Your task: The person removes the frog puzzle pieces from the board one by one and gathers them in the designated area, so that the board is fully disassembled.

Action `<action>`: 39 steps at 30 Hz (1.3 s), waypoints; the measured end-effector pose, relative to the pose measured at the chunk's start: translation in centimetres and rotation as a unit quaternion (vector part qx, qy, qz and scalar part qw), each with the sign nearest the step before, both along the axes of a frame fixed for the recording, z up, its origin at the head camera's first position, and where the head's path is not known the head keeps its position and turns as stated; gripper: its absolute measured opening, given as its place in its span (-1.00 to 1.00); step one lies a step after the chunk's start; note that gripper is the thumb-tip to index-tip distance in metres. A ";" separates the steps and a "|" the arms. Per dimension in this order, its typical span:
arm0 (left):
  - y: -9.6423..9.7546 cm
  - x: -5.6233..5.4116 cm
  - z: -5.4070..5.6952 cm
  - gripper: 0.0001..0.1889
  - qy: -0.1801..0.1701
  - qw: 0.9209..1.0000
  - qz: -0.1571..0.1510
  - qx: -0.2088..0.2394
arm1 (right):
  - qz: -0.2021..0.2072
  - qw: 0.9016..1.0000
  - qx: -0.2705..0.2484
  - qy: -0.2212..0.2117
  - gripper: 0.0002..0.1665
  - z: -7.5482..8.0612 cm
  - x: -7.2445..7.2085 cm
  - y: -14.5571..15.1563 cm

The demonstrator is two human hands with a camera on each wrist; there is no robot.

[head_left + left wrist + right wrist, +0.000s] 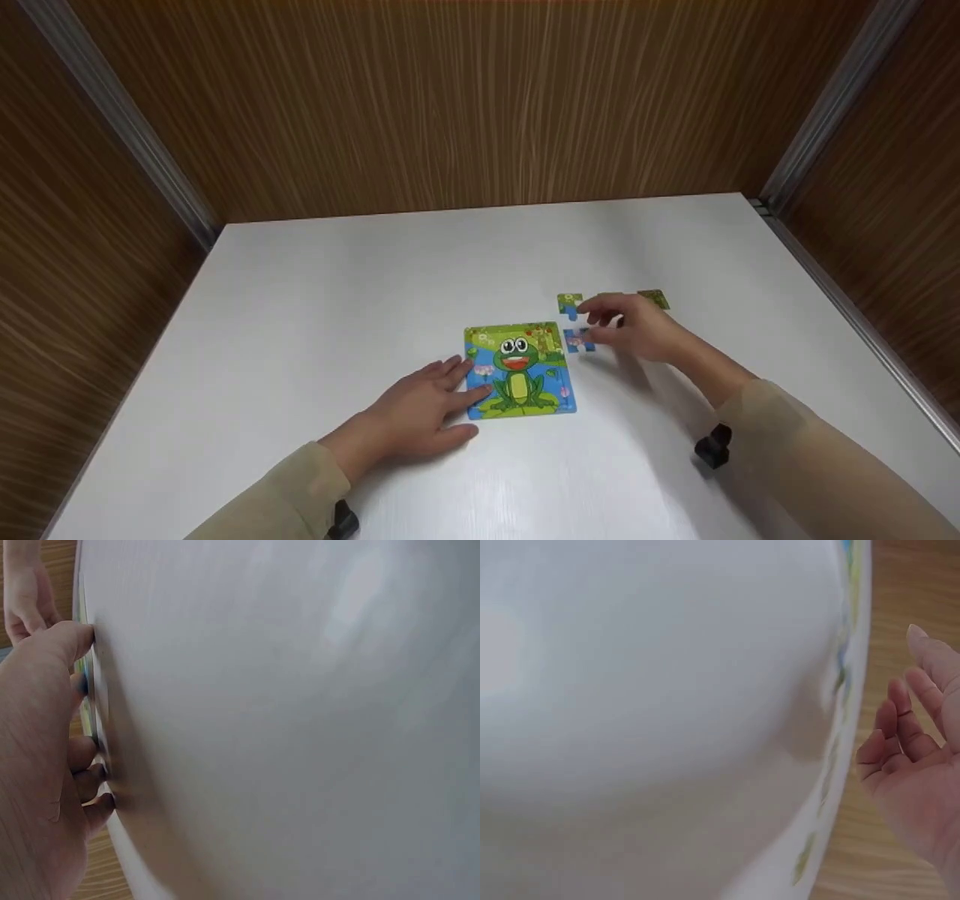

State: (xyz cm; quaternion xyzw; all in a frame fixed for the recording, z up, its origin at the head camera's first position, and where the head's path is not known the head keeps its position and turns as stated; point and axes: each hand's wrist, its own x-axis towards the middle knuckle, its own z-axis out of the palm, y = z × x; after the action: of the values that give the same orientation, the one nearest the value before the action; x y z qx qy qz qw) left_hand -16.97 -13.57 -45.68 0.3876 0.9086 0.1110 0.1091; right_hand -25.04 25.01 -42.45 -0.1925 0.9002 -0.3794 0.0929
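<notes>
A square frog jigsaw puzzle (pixel 520 386) lies on the white table in the head view. My left hand (pixel 424 409) rests flat at its left side with fingers spread, the index fingertip on the picture and the thumb on the table. To the puzzle's upper right, my right hand (pixel 637 326) hovers over loose pieces, its fingers loosely bent. In the right wrist view the right hand (pixel 919 742) shows nothing between thumb and fingers. A green-and-blue puzzle piece (pixel 568 301) lies by its index finger. Below that, a blue-and-pink puzzle piece (pixel 574 343) lies beside the puzzle, near the thumb.
Behind the right hand lies a dark green puzzle piece (pixel 655 298), with another piece mostly hidden by the hand. The white table (pixel 375 285) is bounded by wood-grain panels (pixel 480 105) at the back and both sides, with metal strips at the corners.
</notes>
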 end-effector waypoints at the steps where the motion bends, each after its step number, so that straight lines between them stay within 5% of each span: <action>1: 0.0 0.0 0.0 -0.33 -0.001 1.000 0.001 0.000 | 0.009 1.000 -0.002 0.005 -0.51 0.2 0.1 -0.5; 10: 0.1 0.0 0.2 -0.33 -0.004 1.000 0.002 -0.005 | 0.066 0.998 -0.015 0.001 -0.51 1.2 0.9 -4.7; 19: 0.2 0.0 0.1 -0.33 -0.009 1.000 0.001 -0.003 | 0.083 0.996 0.003 -0.044 -0.46 0.4 1.0 -7.2; 39: 1.1 0.0 1.4 -0.33 0.034 0.999 -0.018 -0.035 | 0.102 0.989 0.013 -0.103 -0.46 -1.6 0.8 -8.5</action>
State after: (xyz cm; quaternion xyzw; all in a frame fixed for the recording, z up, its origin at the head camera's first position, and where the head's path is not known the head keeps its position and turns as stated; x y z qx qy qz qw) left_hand -16.97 -12.51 -44.33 0.4037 0.9079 0.0634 0.0936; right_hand -24.22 16.54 -44.07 -0.2415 0.8667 -0.3736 0.2258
